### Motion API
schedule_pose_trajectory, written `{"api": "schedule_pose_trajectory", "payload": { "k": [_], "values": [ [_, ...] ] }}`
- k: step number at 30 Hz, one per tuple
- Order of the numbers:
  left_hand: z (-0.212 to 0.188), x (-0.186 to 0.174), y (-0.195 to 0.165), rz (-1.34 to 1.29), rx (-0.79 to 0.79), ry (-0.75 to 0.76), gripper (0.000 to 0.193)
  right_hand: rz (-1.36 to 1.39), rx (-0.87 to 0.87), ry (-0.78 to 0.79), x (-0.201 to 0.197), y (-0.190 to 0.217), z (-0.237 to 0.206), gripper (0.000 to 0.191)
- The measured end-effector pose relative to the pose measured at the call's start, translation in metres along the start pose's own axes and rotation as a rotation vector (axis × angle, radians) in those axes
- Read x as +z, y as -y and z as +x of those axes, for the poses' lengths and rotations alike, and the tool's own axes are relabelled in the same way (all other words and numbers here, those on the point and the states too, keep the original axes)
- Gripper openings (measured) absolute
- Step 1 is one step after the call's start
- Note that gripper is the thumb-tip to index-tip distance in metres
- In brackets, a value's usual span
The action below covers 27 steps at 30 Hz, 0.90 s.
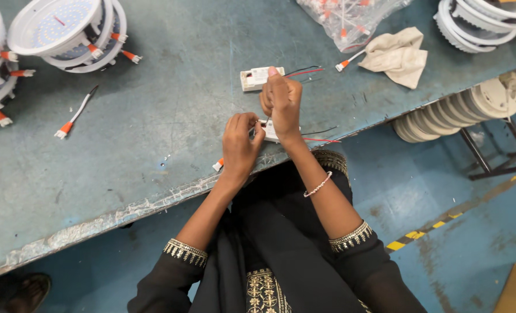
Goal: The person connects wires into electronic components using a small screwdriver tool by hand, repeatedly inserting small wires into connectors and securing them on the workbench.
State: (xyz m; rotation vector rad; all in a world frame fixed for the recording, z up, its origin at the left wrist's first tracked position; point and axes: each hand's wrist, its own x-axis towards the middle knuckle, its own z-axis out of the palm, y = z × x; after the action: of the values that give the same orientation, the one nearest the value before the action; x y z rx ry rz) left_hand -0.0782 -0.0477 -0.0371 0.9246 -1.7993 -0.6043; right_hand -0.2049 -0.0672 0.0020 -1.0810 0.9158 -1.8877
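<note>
Dark embroidered sleeves are lying nearest the camera, with both forearms reaching up and away over the edge of the worn grey-green bench, the largest surface in view. Stacks of round white lamp housings are sitting at its far left and far right, more are resting on a rack beside the bench at the right, and a clear bag of orange-tipped connectors and a crumpled cloth are lying at the far edge. A second white driver box is lying flat just beyond the hands, its red and black wires trailing right. The driver box in hand is sitting between the two hands near the bench edge, its long axis running left to right, its wires extending right. The right hand is closing around the box from above, fingers curled over it, and is the nearer hand to its body. The left hand is pinching at the box's left end, fingertips gathered on what seems to be a lead; the exact grip is too small to tell. Loose connectors are lying well apart to the left.
</note>
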Motion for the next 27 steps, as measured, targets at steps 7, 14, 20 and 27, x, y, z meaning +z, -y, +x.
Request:
{"api": "schedule_pose_trajectory", "payload": {
  "k": [7, 14, 20, 27],
  "values": [
    [-0.001, 0.001, -0.001, -0.007, 0.007, -0.009, 0.018, -0.063, -0.004, 0.003, 0.002, -0.003, -0.004, 0.055],
    [-0.002, -0.001, -0.002, 0.038, 0.025, -0.027, 0.018, -0.054, -0.021, 0.004, 0.001, 0.000, -0.009, 0.054],
    [-0.001, -0.002, -0.003, 0.057, 0.025, -0.023, 0.015, -0.022, -0.053, 0.006, -0.001, 0.003, -0.014, 0.054],
    [-0.001, -0.002, -0.004, 0.047, -0.009, -0.024, 0.014, 0.000, -0.042, -0.026, -0.003, 0.009, -0.015, 0.055]
  ]
}}
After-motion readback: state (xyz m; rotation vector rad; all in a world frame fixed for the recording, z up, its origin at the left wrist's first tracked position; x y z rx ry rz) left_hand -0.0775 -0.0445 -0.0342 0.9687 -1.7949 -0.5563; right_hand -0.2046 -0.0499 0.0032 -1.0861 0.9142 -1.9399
